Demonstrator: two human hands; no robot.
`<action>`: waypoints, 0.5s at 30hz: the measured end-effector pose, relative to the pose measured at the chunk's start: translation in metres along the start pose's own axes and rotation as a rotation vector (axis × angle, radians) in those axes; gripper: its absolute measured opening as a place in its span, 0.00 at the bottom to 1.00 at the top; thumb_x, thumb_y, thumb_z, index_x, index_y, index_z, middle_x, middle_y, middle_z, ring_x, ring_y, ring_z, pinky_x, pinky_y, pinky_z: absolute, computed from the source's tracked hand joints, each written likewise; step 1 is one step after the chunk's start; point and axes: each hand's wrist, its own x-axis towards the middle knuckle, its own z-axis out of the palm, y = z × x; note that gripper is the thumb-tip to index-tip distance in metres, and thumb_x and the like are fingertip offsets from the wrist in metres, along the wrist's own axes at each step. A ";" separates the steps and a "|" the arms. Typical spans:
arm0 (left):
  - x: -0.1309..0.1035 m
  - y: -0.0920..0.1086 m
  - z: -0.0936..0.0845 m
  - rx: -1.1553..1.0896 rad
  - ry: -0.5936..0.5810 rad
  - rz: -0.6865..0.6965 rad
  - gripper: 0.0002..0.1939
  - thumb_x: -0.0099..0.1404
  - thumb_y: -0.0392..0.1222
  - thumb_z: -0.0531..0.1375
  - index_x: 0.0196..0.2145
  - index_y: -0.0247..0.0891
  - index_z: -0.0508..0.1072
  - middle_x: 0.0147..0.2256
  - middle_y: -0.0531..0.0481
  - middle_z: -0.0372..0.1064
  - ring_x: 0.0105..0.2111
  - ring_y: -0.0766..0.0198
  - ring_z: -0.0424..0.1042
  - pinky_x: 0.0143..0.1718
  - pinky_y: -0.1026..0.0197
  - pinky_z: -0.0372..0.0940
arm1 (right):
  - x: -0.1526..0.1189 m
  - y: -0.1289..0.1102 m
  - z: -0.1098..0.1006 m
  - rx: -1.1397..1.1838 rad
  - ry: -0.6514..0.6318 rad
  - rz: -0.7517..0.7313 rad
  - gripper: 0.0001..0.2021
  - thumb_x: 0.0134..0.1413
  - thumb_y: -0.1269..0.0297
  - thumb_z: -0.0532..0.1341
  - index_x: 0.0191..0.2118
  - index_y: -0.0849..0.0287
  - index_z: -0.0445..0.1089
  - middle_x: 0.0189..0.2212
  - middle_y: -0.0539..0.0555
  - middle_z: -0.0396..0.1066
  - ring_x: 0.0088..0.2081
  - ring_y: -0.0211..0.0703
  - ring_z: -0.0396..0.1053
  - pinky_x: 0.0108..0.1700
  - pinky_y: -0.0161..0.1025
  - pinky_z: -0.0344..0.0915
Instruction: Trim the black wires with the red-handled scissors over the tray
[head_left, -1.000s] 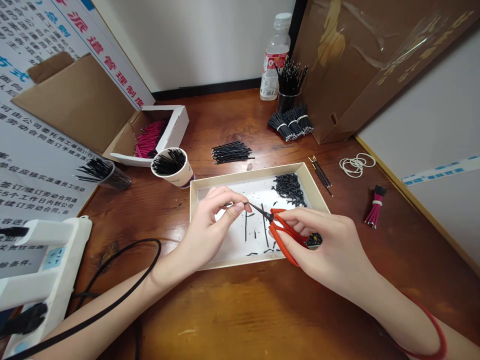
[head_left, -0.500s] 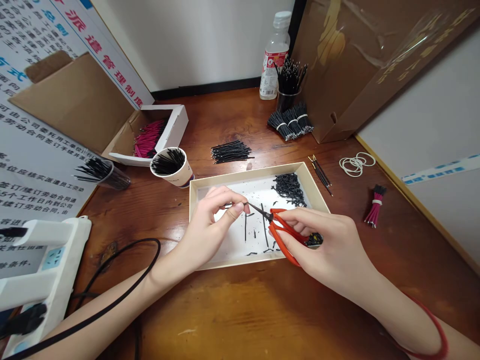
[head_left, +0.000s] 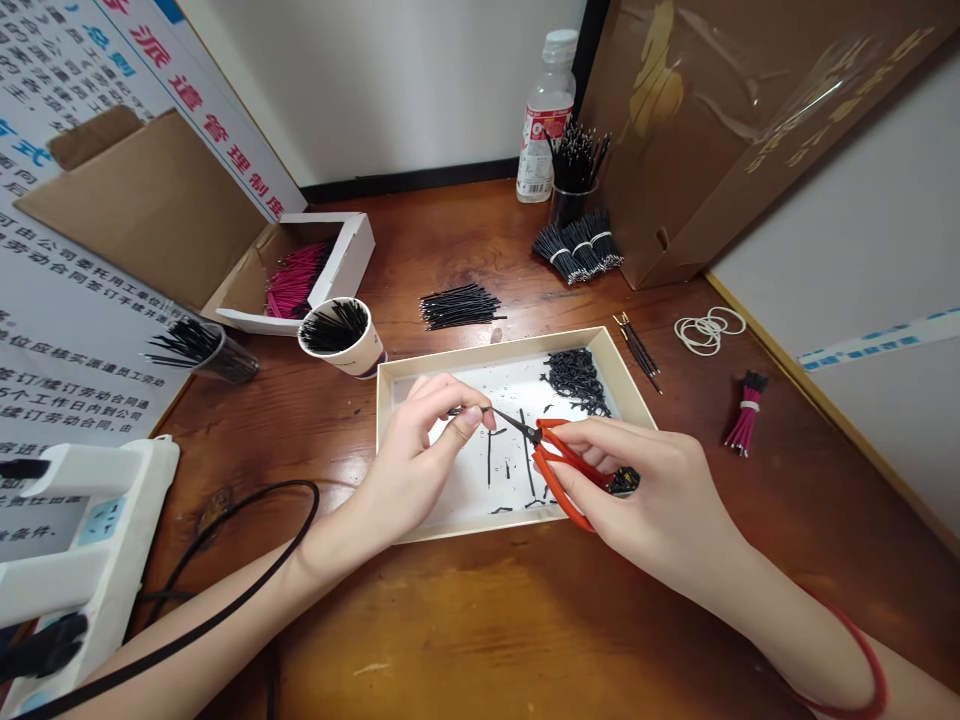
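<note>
My left fingers (head_left: 469, 416) pinch a thin dark wire (head_left: 455, 411) near the red-handled snips (head_left: 533, 436) in my right fingers (head_left: 576, 434).
I have the left thumb closed narrowly against the forefinger, the wire between them and partly covered, one end just beside the tips of the snips; from my end I can't tell whether the blades touch it. My right fingers wrap the handles. Beneath both sets of fingers a pale tray (head_left: 480, 531) sits on the table (head_left: 420, 620), with a pile of black clippings (head_left: 576, 380) beyond my right fingers. Past my left fingers stand a paper cup (head_left: 364, 355) of black wires and, farther right, a flat stack of black wires (head_left: 461, 306). Well right of my right fingers lies a pink-and-black bundle (head_left: 744, 420).
</note>
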 end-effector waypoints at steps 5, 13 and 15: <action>0.000 0.001 0.000 -0.001 0.001 0.012 0.12 0.71 0.39 0.54 0.31 0.40 0.73 0.33 0.50 0.69 0.38 0.60 0.63 0.45 0.59 0.56 | 0.000 -0.001 0.000 -0.005 -0.003 -0.003 0.02 0.52 0.72 0.63 0.32 0.59 0.73 0.22 0.48 0.71 0.21 0.32 0.63 0.22 0.30 0.62; 0.001 0.001 -0.001 -0.021 0.000 0.001 0.11 0.71 0.39 0.54 0.31 0.40 0.73 0.34 0.50 0.70 0.39 0.58 0.64 0.45 0.58 0.57 | 0.000 0.000 -0.001 -0.022 -0.001 -0.005 0.02 0.53 0.71 0.62 0.32 0.58 0.73 0.23 0.48 0.73 0.21 0.33 0.63 0.22 0.32 0.63; 0.000 0.001 -0.001 -0.024 0.000 0.001 0.12 0.71 0.40 0.54 0.31 0.40 0.73 0.34 0.50 0.70 0.39 0.58 0.64 0.46 0.58 0.56 | 0.000 0.000 -0.001 -0.034 0.005 -0.014 0.03 0.53 0.71 0.62 0.32 0.58 0.73 0.23 0.48 0.73 0.21 0.33 0.63 0.22 0.32 0.63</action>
